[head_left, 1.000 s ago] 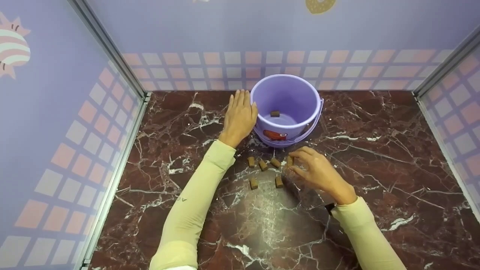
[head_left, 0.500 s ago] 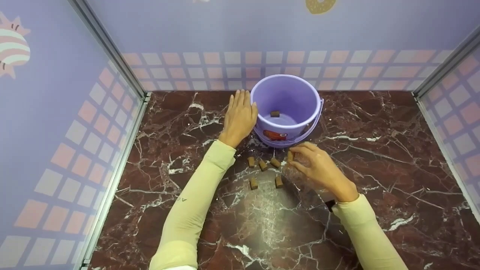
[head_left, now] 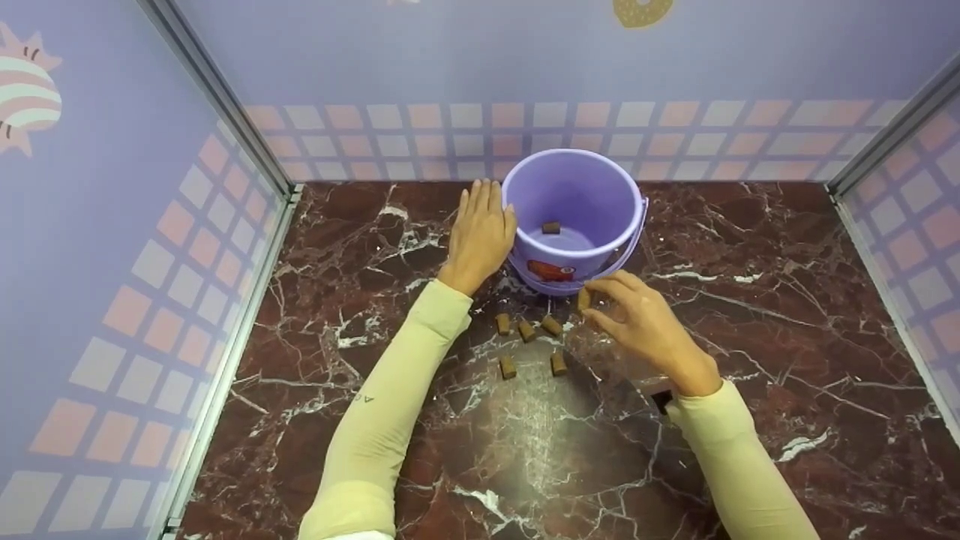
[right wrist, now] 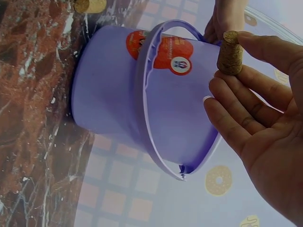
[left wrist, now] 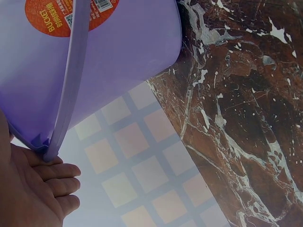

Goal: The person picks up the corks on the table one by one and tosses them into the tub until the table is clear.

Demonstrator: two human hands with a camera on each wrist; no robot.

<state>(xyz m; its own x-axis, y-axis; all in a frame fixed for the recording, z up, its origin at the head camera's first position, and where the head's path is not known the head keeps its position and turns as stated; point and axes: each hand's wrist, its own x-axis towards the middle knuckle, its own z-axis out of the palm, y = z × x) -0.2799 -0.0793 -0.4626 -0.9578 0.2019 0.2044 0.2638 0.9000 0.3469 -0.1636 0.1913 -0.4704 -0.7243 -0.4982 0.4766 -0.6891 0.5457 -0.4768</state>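
Note:
A purple bucket [head_left: 574, 184] stands on the marbled surface near the back wall, its handle [right wrist: 142, 90] hanging down on the front side. My left hand [head_left: 480, 240] rests against the bucket's left side with straight fingers, close to where the handle joins, as the left wrist view shows. Between thumb and fingertips, my right hand [head_left: 651, 326] pinches a cork [right wrist: 230, 54] just in front of the bucket. One cork [head_left: 551, 227] lies inside on the bucket's floor. Several loose corks lie in front of it, among them one at the left [head_left: 502, 324] and a nearer one [head_left: 558, 364].
Dark red marbled tabletop [head_left: 750, 337] spreads around the bucket. Patterned panels enclose it at the back [head_left: 375, 60], left [head_left: 112, 225] and right, with metal strips at the corners. A red label [right wrist: 175, 52] is on the bucket's front.
My right hand has lifted slightly and moved toward the bucket with the pinched cork. My left hand, the bucket and the loose corks have stayed in place.

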